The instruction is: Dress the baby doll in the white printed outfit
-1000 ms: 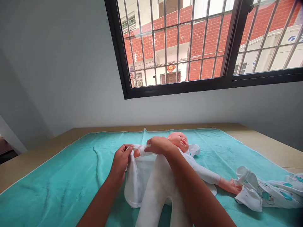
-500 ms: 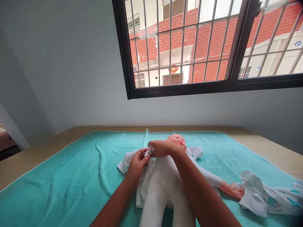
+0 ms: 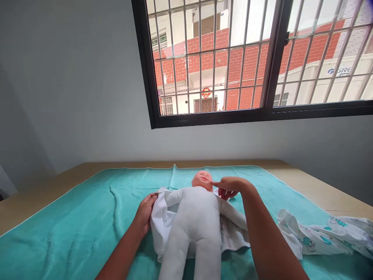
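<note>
A baby doll (image 3: 199, 212) with a white cloth body and a pink head lies on its back, its head toward the wall. A white baby shirt (image 3: 159, 229) is spread open beneath it, showing on both sides of the torso. At the left, my left hand (image 3: 145, 212) pinches the shirt's edge between thumb and fingers, beside the doll's arm. My right hand (image 3: 231, 186) is over the doll's other shoulder. Its index finger stretches out to the doll's neck and chin, while the other fingers bend loosely above the shirt. My right forearm hides part of the doll's arm.
A turquoise blanket (image 3: 72, 217) covers most of the wooden table (image 3: 314, 186). Crumpled white baby clothes (image 3: 320, 237) with a teal print lie at the right. Behind the table are a grey wall (image 3: 87, 97) and a barred window (image 3: 210, 119).
My hands have parted from the cloth they held together at the doll's shoulder. My left hand moved left with the shirt's edge; my right hand moved right, across the doll's neck. The view shifted.
</note>
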The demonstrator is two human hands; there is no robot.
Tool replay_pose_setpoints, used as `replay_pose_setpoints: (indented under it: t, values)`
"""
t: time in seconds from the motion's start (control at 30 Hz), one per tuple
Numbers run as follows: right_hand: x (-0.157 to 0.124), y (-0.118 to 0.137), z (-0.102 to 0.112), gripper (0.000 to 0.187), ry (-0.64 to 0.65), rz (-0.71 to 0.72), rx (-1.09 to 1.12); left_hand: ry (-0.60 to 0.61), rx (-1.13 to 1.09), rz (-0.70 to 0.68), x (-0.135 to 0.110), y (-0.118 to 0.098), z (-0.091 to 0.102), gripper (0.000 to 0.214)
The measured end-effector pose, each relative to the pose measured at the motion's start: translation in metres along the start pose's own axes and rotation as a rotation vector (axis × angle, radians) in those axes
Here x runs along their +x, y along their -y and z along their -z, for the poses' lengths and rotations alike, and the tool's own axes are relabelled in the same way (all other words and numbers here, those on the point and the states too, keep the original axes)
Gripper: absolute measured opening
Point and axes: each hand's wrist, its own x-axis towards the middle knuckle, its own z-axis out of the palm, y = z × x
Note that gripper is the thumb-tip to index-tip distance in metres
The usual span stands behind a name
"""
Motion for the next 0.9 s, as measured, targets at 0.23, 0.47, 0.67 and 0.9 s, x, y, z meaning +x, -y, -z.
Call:
replay_pose_setpoints:
  t: [0.23, 0.47, 0.67, 0.9]
  values:
    - [0.022, -0.017, -0.026, 0.070, 0.157, 0.245, 0.327, 0.002, -0.020, 0.013, 0.000, 0.007, -0.003, 0.011]
    - [0.032, -0.024, -0.036, 0.056, 0.324, 0.410, 0.522, -0.008, -0.170, 0.032, 0.000, 0.000, -0.010, 0.011]
    - [0.027, 0.001, -0.041, 0.059, 0.486, 0.641, 0.575, 0.032, -0.255, 0.010, 0.002, -0.012, -0.011, 0.019]
    - [0.020, 0.037, -0.052, 0.058, 0.514, 0.658, 0.594, 0.035, -0.264, -0.104, -0.007, -0.047, -0.012, 0.038]
